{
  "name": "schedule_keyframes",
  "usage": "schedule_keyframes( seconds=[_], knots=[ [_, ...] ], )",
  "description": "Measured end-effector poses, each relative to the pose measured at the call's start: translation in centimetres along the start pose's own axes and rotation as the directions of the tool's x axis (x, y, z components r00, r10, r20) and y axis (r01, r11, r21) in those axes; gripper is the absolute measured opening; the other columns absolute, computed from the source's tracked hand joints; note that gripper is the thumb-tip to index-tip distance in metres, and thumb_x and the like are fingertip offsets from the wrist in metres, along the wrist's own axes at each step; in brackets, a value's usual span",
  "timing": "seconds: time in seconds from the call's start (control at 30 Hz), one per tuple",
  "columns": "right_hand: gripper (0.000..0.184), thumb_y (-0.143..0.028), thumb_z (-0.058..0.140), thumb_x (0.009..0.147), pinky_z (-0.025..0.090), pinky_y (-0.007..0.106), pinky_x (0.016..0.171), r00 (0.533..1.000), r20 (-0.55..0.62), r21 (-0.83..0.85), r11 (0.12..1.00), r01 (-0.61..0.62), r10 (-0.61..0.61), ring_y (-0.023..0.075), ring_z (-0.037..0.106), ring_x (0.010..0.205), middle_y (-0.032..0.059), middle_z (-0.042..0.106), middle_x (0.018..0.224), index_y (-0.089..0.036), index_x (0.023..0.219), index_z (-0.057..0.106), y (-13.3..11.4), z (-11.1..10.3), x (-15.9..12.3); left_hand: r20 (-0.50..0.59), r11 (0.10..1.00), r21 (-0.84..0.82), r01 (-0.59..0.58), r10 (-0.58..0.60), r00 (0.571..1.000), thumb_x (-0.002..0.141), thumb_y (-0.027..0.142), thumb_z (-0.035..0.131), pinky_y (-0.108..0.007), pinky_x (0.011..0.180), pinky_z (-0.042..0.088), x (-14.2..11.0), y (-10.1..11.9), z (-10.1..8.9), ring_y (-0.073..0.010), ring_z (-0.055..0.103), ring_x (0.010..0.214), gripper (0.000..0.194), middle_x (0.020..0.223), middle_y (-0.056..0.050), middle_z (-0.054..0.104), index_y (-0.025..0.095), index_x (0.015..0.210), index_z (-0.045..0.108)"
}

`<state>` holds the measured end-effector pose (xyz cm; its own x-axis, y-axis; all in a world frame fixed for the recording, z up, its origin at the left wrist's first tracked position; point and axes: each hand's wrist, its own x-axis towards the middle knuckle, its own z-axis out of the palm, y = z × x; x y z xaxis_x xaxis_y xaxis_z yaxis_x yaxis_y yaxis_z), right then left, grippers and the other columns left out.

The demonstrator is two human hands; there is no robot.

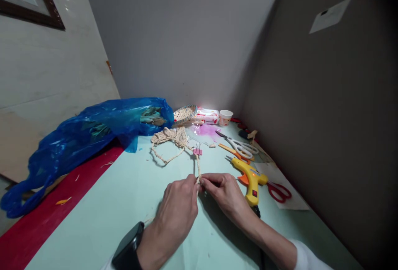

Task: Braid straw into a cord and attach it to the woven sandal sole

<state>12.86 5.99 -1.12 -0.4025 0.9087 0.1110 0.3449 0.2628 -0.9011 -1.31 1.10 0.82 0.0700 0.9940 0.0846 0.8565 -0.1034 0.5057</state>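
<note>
Both of my hands meet at the middle of the table, pinching a pale braided cord (198, 164) between their fingertips. My left hand (178, 203) is closed on the cord, and a dark watch (128, 245) sits on that wrist. From the other side, my right hand (225, 193) pinches the same cord between thumb and forefinger. Just beyond my fingers the cord runs up to a pink binder clip (197, 151). Past the clip it leads left to a coiled bundle of braided cord (170, 136). The strand ends inside my grip are hidden.
A yellow glue gun (253, 178), red-handled scissors (279, 191), white-handled scissors (241, 145) and orange-handled scissors (234, 152) lie to the right. A blue plastic bag (81, 131) spreads along the left. Behind stand a woven basket (185, 114) and a paper cup (225, 118), near grey walls.
</note>
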Motion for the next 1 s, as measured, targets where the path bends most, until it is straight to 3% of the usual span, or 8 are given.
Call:
schedule_keyframes(
  seconds=[0.13,0.3,0.4,0.5,0.6,0.7,0.87,1.0],
  knots=[
    [0.034,-0.037,0.055,0.085,0.023,0.024,0.051,0.997,0.054,0.177,0.983,-0.056,0.047,0.0101,0.033,0.054,-0.0023,0.042,0.054,-0.013,0.061,0.060,0.4,0.0,0.0,0.070,0.992,-0.117,0.057,-0.049,0.996,0.095,0.021,0.032,-0.031,0.062,0.039,-0.7,0.6,0.7,-0.0211,0.060,0.063,0.030,0.073,-0.009,0.067,0.017,0.088,0.061],
    [0.030,-0.038,0.059,0.085,0.015,0.024,0.047,0.972,0.167,0.439,0.871,-0.221,0.162,0.0073,0.026,0.050,-0.0046,0.039,0.054,-0.013,0.070,0.062,0.1,0.2,-0.3,0.067,0.995,-0.086,-0.045,0.051,0.996,0.094,0.019,0.030,-0.034,0.064,0.038,-1.0,0.7,1.4,-0.0236,0.062,0.068,0.033,0.082,-0.012,0.070,0.017,0.093,0.063],
    [0.025,-0.034,0.064,0.083,0.014,0.024,0.047,0.979,0.116,0.495,0.845,-0.204,0.168,0.0067,0.024,0.050,-0.0046,0.039,0.055,-0.011,0.075,0.066,0.1,0.1,-0.3,0.047,0.984,-0.152,-0.097,0.106,0.993,0.091,0.028,0.042,-0.034,0.064,0.036,-0.2,0.1,0.3,-0.0226,0.059,0.066,0.031,0.071,-0.009,0.068,0.018,0.070,0.062],
    [0.023,-0.033,0.065,0.082,0.011,0.025,0.047,0.974,0.114,0.515,0.827,-0.226,0.195,0.0066,0.020,0.049,-0.0062,0.033,0.052,-0.011,0.075,0.068,0.2,0.0,-0.3,-0.047,0.827,-0.554,0.097,-0.148,0.988,0.083,0.036,0.057,-0.029,0.062,0.036,1.3,-1.2,-1.1,-0.0182,0.053,0.067,0.029,0.068,-0.005,0.061,0.018,0.061,0.060],
    [0.025,-0.033,0.062,0.084,0.008,0.026,0.046,0.967,0.164,0.515,0.820,-0.251,0.193,0.0070,0.016,0.048,-0.0073,0.028,0.049,-0.010,0.075,0.069,0.1,0.1,-0.3,0.141,0.704,-0.680,0.207,-0.152,0.978,0.084,0.039,0.053,-0.024,0.045,0.029,2.5,-2.4,-1.4,-0.0118,0.041,0.047,0.024,0.057,0.001,0.053,0.018,0.076,0.062],
    [0.023,-0.032,0.062,0.083,0.009,0.025,0.046,0.962,0.214,0.538,0.802,-0.260,0.169,0.0068,0.018,0.049,-0.0051,0.038,0.054,-0.010,0.080,0.069,-0.2,0.0,-0.3,0.326,0.594,-0.749,0.295,-0.057,0.944,0.083,0.041,0.052,-0.020,0.038,0.021,2.8,-2.7,-0.4,-0.0071,0.029,0.041,0.024,0.056,0.005,0.047,0.018,0.076,0.056],
    [0.026,-0.035,0.056,0.088,0.022,0.022,0.050,0.949,0.310,0.390,0.902,-0.184,0.059,0.0083,0.034,0.054,-0.0002,0.053,0.065,-0.012,0.084,0.065,-0.5,-0.9,-0.2,0.432,0.511,-0.769,0.384,-0.026,0.901,0.078,0.040,0.058,-0.019,0.037,0.014,2.7,-2.2,0.5,-0.0026,0.020,0.041,0.026,0.063,0.004,0.049,0.017,0.072,0.050],
    [0.019,-0.028,0.044,0.095,0.034,0.025,0.064,0.978,0.209,-0.057,0.998,0.022,-0.009,0.0153,0.051,0.073,0.0050,0.063,0.081,-0.016,0.091,0.058,-1.0,-1.3,-1.0,0.421,0.540,-0.743,0.395,-0.081,0.903,0.077,0.042,0.058,-0.021,0.036,0.014,2.5,-2.1,0.6,-0.0036,0.021,0.039,0.027,0.055,0.007,0.044,0.019,0.067,0.047]
  ],
)
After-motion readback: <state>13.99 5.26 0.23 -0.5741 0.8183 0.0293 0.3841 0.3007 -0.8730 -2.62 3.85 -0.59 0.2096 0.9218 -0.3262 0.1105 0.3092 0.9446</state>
